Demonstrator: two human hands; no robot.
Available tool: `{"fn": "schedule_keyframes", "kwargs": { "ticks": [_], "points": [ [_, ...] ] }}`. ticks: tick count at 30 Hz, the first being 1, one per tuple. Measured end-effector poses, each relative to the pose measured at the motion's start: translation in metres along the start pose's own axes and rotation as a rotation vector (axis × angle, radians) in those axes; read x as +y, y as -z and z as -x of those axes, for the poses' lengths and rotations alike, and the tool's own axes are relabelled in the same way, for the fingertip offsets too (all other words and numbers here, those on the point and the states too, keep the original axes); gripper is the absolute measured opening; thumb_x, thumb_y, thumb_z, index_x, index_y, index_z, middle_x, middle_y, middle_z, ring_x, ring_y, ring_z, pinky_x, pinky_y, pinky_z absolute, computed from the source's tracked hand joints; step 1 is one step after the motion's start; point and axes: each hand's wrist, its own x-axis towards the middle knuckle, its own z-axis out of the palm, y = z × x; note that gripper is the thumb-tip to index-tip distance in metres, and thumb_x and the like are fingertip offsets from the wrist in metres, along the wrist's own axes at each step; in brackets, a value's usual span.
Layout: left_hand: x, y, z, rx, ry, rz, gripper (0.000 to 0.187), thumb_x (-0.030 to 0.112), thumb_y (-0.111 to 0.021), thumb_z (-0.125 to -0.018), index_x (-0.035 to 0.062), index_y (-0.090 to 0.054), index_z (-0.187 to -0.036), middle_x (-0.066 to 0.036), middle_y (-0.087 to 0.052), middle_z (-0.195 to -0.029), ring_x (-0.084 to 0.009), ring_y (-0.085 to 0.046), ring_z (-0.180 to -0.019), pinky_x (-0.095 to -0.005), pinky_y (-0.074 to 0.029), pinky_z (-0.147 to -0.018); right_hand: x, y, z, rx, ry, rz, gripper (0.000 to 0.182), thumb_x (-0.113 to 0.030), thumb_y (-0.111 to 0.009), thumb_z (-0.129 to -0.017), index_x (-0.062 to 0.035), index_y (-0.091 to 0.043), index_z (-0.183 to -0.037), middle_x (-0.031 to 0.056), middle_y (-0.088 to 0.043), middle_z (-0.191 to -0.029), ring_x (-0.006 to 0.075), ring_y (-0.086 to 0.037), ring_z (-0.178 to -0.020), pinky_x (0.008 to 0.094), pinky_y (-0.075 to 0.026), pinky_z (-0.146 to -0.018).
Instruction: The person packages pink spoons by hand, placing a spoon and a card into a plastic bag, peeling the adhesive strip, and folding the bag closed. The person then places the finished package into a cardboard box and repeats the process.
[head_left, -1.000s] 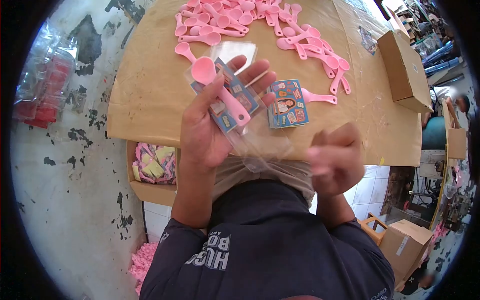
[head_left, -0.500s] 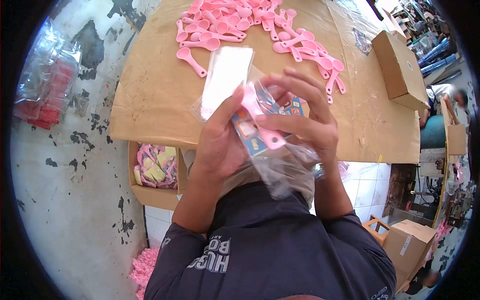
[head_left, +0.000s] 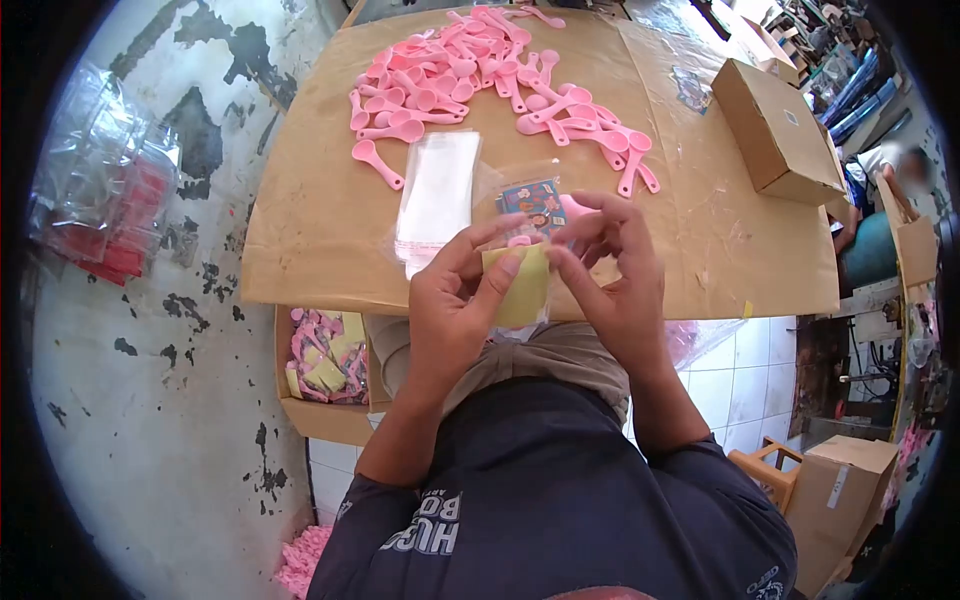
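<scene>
My left hand pinches a small clear plastic packet, thumb in front, with the yellow back of a card facing me. A bit of pink plastic shows at the packet's top edge. My right hand has its thumb and bent fingers at the packet's upper right edge; the exact contact is hard to see. Just beyond my hands lie a blue printed card in clear plastic and a pink measuring spoon, partly hidden by my fingers. A stack of clear bags lies left of them.
Many pink measuring spoons are heaped at the table's far side, with more to the right. A cardboard box stands at the right edge. Below left, an open box holds yellow-and-pink packets. Another person is at far right.
The held packet has been turned from its blue card and spoon side to its yellow side. Both hands are lower relative to the table, and the view has tilted up slightly.
</scene>
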Motion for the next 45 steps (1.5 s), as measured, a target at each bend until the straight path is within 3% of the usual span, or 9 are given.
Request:
{"fn": "schedule_keyframes", "kwargs": {
  "ticks": [7,15,23,26,30,32,34,37,45],
  "points": [
    [-0.005,-0.016,0.011,0.037,-0.070,-0.116,0.057,0.005,-0.063,-0.102,0.0042,-0.044,-0.156,-0.008,-0.075,-0.094,-0.0054,-0.066,-0.081,-0.0208,-0.052,-0.072,-0.009,0.004,-0.016,0.223,0.512,0.383,0.027,-0.003,-0.079,-0.081,-0.0048,-0.074,-0.108,0.0117,-0.067,-0.115,0.0306,-0.062,-0.097,0.0402,-0.052,-0.082],
    [0.008,-0.018,0.010,-0.025,-0.097,-0.332,0.060,0.006,-0.065,-0.099,0.0086,-0.047,-0.156,-0.006,-0.072,-0.077,-0.0037,-0.062,-0.074,-0.0226,-0.049,-0.067,-0.007,0.000,-0.028,0.266,0.620,0.469,0.029,0.000,-0.080,-0.075,-0.0042,-0.074,-0.103,0.0098,-0.069,-0.109,0.0298,-0.063,-0.097,0.0404,-0.053,-0.080],
    [0.014,-0.004,-0.014,-0.091,-0.088,-0.456,0.060,0.008,-0.068,-0.097,0.0086,-0.049,-0.154,-0.004,-0.058,-0.064,-0.0043,-0.046,-0.062,-0.0221,-0.041,-0.065,0.001,-0.001,-0.050,0.282,0.569,0.361,0.025,0.005,-0.077,-0.074,-0.0012,-0.070,-0.097,0.0113,-0.070,-0.105,0.0312,-0.066,-0.091,0.0391,-0.053,-0.079],
    [0.008,0.007,-0.030,-0.139,-0.102,-0.356,0.056,0.009,-0.068,-0.100,0.0018,-0.049,-0.152,-0.002,-0.069,-0.077,0.0007,-0.051,-0.069,-0.0185,-0.037,-0.061,0.007,0.004,-0.065,0.302,0.465,0.306,0.022,0.006,-0.076,-0.076,0.0005,-0.069,-0.096,0.0131,-0.070,-0.105,0.0287,-0.068,-0.093,0.0369,-0.055,-0.080],
    [0.013,0.025,-0.050,-0.235,0.066,-0.521,0.054,0.009,-0.067,-0.101,0.0018,-0.049,-0.152,-0.009,-0.077,-0.091,-0.0034,-0.064,-0.082,-0.0194,-0.048,-0.072,0.022,0.023,-0.094,0.490,0.211,-0.148,0.016,0.003,-0.071,-0.087,0.0020,-0.068,-0.102,0.0145,-0.070,-0.108,0.0219,-0.069,-0.097,0.0326,-0.055,-0.084],
    [-0.002,0.027,-0.059,-0.102,0.051,-0.160,0.055,0.009,-0.068,-0.099,0.0077,-0.053,-0.152,0.000,-0.066,-0.069,-0.0016,-0.047,-0.063,-0.0203,-0.037,-0.059,0.020,0.030,-0.100,0.567,0.057,-0.425,0.014,0.003,-0.068,-0.090,0.0024,-0.067,-0.104,0.0148,-0.070,-0.109,0.0203,-0.068,-0.097,0.0320,-0.054,-0.085],
    [-0.004,0.024,-0.069,-0.049,0.030,-0.097,0.055,0.009,-0.068,-0.099,0.0083,-0.052,-0.152,0.000,-0.068,-0.070,-0.0009,-0.048,-0.063,-0.0201,-0.037,-0.058,0.018,0.034,-0.099,0.404,0.092,-0.152,0.014,0.000,-0.066,-0.094,0.0021,-0.067,-0.108,0.0158,-0.070,-0.113,0.0213,-0.067,-0.104,0.0352,-0.054,-0.089],
    [-0.007,0.023,-0.079,-0.012,-0.001,-0.062,0.057,0.010,-0.067,-0.100,0.0096,-0.050,-0.154,0.000,-0.069,-0.071,-0.0001,-0.049,-0.063,-0.0197,-0.038,-0.059,0.005,0.018,-0.102,0.137,0.331,0.327,0.023,0.000,-0.074,-0.084,-0.0029,-0.072,-0.106,0.0155,-0.068,-0.118,0.0284,-0.064,-0.108,0.0414,-0.051,-0.093],
    [0.007,0.022,-0.092,-0.122,0.022,-0.342,0.062,0.008,-0.069,-0.099,0.0069,-0.046,-0.156,0.004,-0.059,-0.067,-0.0007,-0.048,-0.063,-0.0198,-0.037,-0.060,0.021,-0.010,-0.112,0.219,0.493,0.545,0.027,0.000,-0.079,-0.077,-0.0037,-0.074,-0.103,0.0120,-0.068,-0.117,0.0310,-0.063,-0.105,0.0413,-0.051,-0.090]
  ]
}}
